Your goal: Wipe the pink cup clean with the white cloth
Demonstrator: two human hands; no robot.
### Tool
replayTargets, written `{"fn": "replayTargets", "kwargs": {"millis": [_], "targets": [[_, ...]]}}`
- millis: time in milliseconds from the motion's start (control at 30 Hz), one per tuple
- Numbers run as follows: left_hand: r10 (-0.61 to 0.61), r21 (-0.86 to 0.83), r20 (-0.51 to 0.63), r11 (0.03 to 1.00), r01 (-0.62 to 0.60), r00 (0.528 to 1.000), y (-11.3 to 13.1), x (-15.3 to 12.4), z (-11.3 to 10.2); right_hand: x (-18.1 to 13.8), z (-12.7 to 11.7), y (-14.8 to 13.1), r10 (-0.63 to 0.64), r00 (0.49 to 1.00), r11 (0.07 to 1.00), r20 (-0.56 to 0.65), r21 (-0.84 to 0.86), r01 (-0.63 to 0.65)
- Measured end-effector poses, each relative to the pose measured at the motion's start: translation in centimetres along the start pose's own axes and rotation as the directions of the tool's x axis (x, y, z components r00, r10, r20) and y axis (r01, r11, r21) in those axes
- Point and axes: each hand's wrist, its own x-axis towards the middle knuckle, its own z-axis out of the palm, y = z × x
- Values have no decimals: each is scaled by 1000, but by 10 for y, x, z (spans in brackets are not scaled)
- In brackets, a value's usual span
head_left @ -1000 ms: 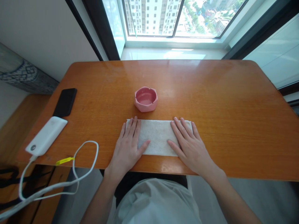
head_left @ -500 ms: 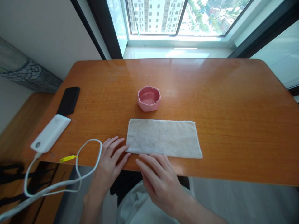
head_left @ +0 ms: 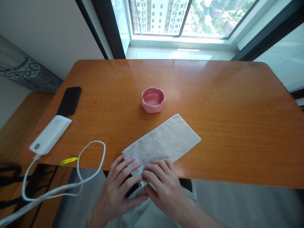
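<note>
A folded whitish cloth (head_left: 163, 139) lies slantwise on the wooden table (head_left: 237, 126), its near left corner reaching over the front edge. My left hand (head_left: 121, 183) rests at the cloth's left end, with fingers spread out and their tips on or beside it. At the near edge my right hand (head_left: 163, 186) has its fingers curled over the cloth, and the thumb sits below, so the corner lies between them. Behind the cloth stands a pink hexagonal ashtray (head_left: 153, 100), apart from both hands.
On the left of the table are a black phone (head_left: 69, 101) and a white power bank (head_left: 50, 135). A white cable (head_left: 95, 171) with a yellow tag (head_left: 69, 161) loops over the front edge. Beyond the table is a window (head_left: 161, 19).
The cloth has turned from lying square to slanting, its left end pulled toward me and its far right corner swung back. Both hands have come onto it, the left moving nearer and rightward.
</note>
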Motion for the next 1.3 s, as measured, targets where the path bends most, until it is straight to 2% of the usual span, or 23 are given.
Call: {"fn": "replayTargets", "kwargs": {"millis": [100,200,267,367,433,500,567,633,733,867,1033,1167,1300], "targets": [[-18,52,26,999,16,999,-10,-4,-7,-10,-15,3,-17,999,995,-28,93,19],[-60,-32,22,998,61,998,-18,-6,-15,-20,-34,5,-14,999,979,-51,202,24],[-66,-168,1,984,65,998,-17,-1,-16,-26,-48,5,48,997,963,-55,267,-32],[-138,-326,-44,938,117,989,-7,21,-10,-27,-65,6,236,968,916,-84,353,-192],[-268,-352,-43,905,237,962,-1,45,-2,-22,-74,11,417,897,856,-149,397,-332],[-375,-374,12,858,352,927,2,72,7,-13,-81,22,599,776,761,-196,442,-475],[-479,-397,38,798,453,877,1,97,17,-4,-86,37,708,677,675,-200,474,-566],[-561,-403,41,748,527,827,-1,116,27,4,-90,54,735,645,659,-209,448,-604],[-613,-357,23,733,579,790,-2,131,40,11,-93,74,696,663,718,-276,259,-646],[-607,-310,7,754,579,795,1,137,49,16,-94,90,626,714,763,-314,52,-645],[-557,-299,-18,795,527,830,2,134,52,16,-89,95,607,724,777,-329,52,-628],[-572,-332,-26,778,533,820,1,129,54,12,-85,96,606,737,791,-299,129,-598],[-584,-374,-78,768,519,808,0,123,55,9,-84,97,622,725,782,-296,195,-591]]}}
